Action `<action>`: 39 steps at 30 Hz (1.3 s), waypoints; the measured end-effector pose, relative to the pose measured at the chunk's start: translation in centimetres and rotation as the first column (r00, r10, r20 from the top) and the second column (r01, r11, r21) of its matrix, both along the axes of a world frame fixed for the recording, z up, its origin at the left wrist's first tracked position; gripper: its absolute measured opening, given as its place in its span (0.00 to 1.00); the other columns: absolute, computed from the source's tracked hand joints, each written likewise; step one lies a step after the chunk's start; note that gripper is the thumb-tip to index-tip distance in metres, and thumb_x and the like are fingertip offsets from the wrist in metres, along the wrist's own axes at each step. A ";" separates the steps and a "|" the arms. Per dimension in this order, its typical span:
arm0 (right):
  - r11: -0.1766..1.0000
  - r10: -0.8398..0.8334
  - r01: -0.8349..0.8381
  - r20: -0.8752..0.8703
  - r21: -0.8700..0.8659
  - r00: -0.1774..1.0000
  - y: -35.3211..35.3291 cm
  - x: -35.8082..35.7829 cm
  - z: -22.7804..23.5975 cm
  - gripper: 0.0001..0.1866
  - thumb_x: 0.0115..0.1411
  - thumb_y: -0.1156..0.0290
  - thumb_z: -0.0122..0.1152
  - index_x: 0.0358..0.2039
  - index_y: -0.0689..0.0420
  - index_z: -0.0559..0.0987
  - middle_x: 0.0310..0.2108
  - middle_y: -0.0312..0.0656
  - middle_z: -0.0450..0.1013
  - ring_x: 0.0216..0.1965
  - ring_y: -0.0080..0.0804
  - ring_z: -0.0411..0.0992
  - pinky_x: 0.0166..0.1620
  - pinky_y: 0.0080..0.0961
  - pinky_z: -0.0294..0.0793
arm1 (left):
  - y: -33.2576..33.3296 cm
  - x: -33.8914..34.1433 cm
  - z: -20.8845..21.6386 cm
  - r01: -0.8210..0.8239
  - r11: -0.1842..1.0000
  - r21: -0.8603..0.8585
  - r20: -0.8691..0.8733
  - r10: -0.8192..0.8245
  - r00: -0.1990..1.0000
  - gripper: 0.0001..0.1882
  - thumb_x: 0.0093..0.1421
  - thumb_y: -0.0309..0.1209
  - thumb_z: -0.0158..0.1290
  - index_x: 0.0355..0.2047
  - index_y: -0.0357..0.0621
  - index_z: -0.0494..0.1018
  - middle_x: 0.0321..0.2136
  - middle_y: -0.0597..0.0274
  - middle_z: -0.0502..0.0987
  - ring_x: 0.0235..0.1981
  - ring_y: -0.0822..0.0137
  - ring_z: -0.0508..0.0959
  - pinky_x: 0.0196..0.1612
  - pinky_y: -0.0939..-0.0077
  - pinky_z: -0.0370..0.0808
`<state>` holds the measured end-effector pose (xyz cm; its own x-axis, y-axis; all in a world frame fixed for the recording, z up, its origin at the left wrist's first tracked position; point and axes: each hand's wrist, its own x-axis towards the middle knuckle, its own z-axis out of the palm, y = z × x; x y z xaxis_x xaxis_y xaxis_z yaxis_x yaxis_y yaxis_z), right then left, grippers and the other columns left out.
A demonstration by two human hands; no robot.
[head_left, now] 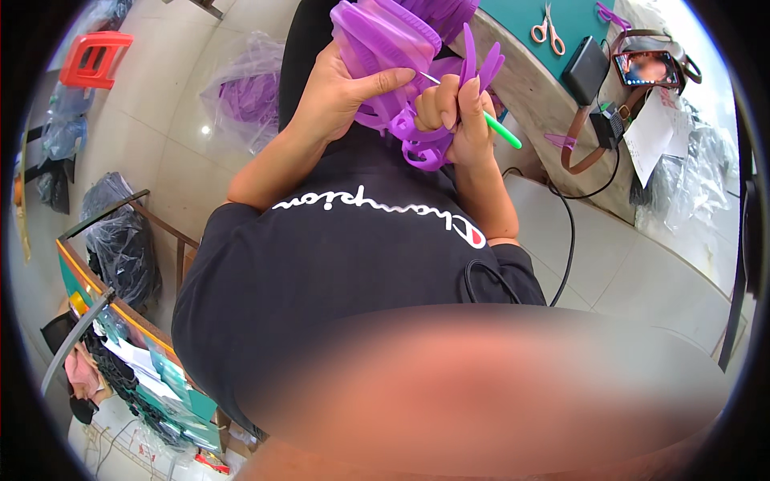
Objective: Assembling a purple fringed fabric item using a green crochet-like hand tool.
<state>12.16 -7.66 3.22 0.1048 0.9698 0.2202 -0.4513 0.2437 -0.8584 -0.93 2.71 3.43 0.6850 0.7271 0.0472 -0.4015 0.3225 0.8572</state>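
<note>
A person in a black T-shirt point(345, 240) works on a purple strappy piece point(389, 48) held at the far side of the torso. The left hand point(341, 88) clasps it, thumb laid across the front, its other fingers mostly hidden. The right hand point(464, 120), fingers curled closed, grips a green-handled tool point(504, 131) and purple strips point(483, 64). Far right, scissors point(548, 34) lie on a green mat point(507, 18).
</note>
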 end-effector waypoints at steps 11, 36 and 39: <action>0.892 -0.309 0.450 0.666 -0.045 0.679 0.0 -0.4 0.5 0.25 0.67 0.56 0.39 0.18 0.58 0.68 0.17 0.36 0.65 0.19 0.19 0.58 0.22 0.19 0.55 | 0.3 -0.3 -0.2 -0.036 0.989 0.143 -0.063 0.046 0.997 0.20 0.49 0.21 0.61 0.43 0.37 0.69 0.35 0.60 0.77 0.35 0.71 0.77 0.40 0.77 0.74; 0.880 -0.461 0.078 0.799 0.469 0.386 -0.5 0.4 1.0 0.07 0.46 0.76 0.60 0.23 0.64 0.72 0.19 0.46 0.69 0.21 0.43 0.71 0.25 0.30 0.70 | -0.7 0.0 -0.4 0.046 0.984 -0.171 -0.020 -0.051 0.999 0.06 0.56 0.26 0.56 0.32 0.38 0.72 0.26 0.63 0.76 0.27 0.75 0.76 0.32 0.82 0.73; 0.896 -0.435 0.051 0.845 0.442 0.310 -0.4 0.2 0.5 0.12 0.45 0.72 0.65 0.23 0.60 0.69 0.17 0.43 0.65 0.20 0.41 0.67 0.22 0.33 0.66 | -0.9 -0.1 -0.4 -0.020 1.000 -0.005 -0.081 0.020 0.997 0.06 0.56 0.26 0.56 0.31 0.38 0.71 0.25 0.63 0.76 0.25 0.76 0.75 0.31 0.83 0.72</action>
<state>12.34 -8.04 3.76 -0.1270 0.8024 0.5831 0.6875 0.4950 -0.5314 -0.98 1.85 3.05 0.6717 0.7407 -0.0121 -0.3375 0.3205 0.8851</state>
